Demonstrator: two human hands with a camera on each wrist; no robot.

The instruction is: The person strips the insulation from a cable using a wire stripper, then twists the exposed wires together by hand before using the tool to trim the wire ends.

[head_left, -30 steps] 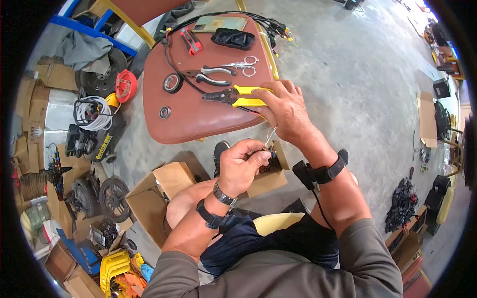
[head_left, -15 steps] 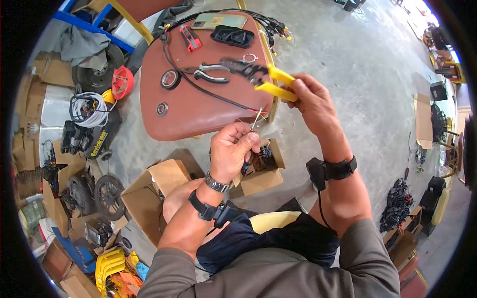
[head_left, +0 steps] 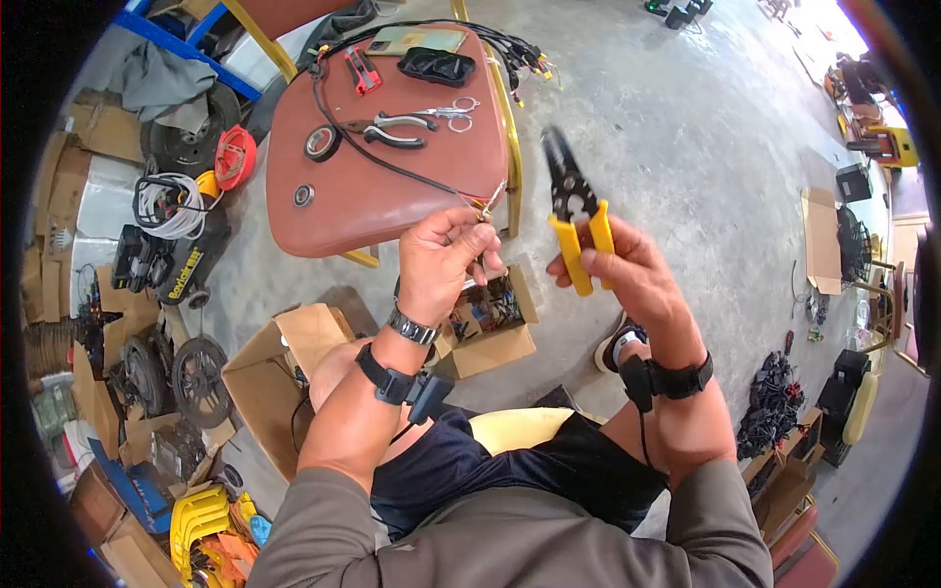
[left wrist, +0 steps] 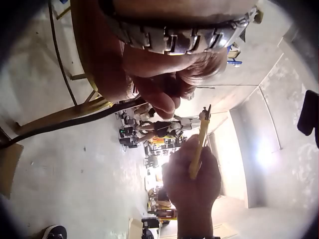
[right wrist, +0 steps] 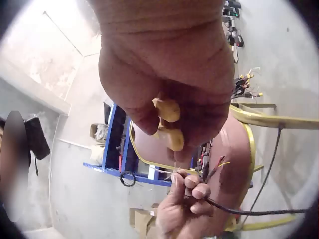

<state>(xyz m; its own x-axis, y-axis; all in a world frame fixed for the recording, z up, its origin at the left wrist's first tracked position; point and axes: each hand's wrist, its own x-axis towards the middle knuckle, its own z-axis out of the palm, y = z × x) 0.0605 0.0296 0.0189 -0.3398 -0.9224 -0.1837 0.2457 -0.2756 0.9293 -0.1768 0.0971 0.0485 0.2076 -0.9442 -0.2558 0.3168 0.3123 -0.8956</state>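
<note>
My left hand (head_left: 436, 260) is at the front edge of the padded chair seat, thumb and fingertips pinching thin wires. A black cable (head_left: 392, 162) runs across the seat toward these fingers; red and yellow wire ends (right wrist: 218, 169) stick out near them in the right wrist view. To the right, over the floor, my right hand (head_left: 632, 267) holds wire strippers (head_left: 572, 201) by their yellow handles. Their dark jaws point up and away from me, apart from the wires. In the left wrist view the wire strippers (left wrist: 201, 144) appear edge-on.
On the brown seat (head_left: 382, 216) lie pliers (head_left: 397, 132), scissors (head_left: 456, 115), black tape (head_left: 321, 143), a metal ring (head_left: 304, 196), a red cutter (head_left: 363, 73), a phone (head_left: 417, 41) and a black case (head_left: 436, 67). Below stand an open box (head_left: 495, 348) of parts and another carton (head_left: 265, 377).
My right hand has carried the wire strippers off the seat to the right and turned their jaws from pointing left to pointing away. My left hand has shifted left and up toward the seat edge.
</note>
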